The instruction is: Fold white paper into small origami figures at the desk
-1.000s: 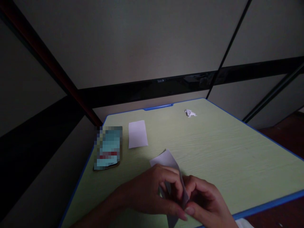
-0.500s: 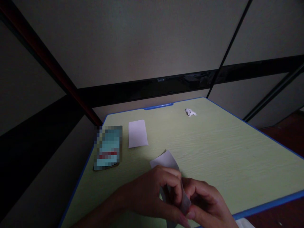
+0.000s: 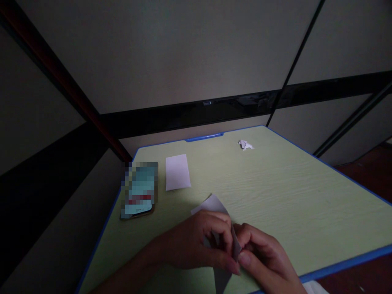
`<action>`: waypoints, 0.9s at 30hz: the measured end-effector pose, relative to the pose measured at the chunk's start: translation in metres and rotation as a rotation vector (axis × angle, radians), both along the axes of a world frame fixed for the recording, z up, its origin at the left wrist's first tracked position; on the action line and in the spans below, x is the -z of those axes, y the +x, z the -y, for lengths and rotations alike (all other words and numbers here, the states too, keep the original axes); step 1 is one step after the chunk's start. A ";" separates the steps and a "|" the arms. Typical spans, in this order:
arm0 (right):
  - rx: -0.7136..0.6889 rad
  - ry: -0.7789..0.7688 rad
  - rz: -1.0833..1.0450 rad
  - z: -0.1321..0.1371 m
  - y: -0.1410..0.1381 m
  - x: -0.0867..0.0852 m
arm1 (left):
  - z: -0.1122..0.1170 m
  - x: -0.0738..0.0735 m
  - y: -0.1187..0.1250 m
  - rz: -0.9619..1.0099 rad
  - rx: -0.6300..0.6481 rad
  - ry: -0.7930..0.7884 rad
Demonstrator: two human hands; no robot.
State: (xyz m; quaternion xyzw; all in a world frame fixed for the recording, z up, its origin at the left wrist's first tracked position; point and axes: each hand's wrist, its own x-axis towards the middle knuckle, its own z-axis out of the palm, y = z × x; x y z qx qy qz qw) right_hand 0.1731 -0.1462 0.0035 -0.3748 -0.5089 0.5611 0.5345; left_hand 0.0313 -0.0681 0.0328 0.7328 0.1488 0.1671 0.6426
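Paper [image 3: 212,204], bent and held up over the near part of the green table [image 3: 294,196], is what I see in the head view. The left hand [image 3: 199,243] curls its fingers around it, with a small gap by the thumb. The right hand [image 3: 266,253] pinches one edge tight. Farther back, I see a flat pink-white sheet [image 3: 178,172] beside a blurry phone [image 3: 141,190], and a little folded shape [image 3: 244,145] near the far edge.

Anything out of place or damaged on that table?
The held paper shows no visible tear, and nothing looks spilled. One oddity: coarse pixelation covers most of the phone-like device on the left of the table.
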 end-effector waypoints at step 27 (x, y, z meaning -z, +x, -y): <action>0.091 0.019 -0.096 -0.013 -0.016 0.001 | 0.001 0.017 0.008 0.061 -0.211 -0.179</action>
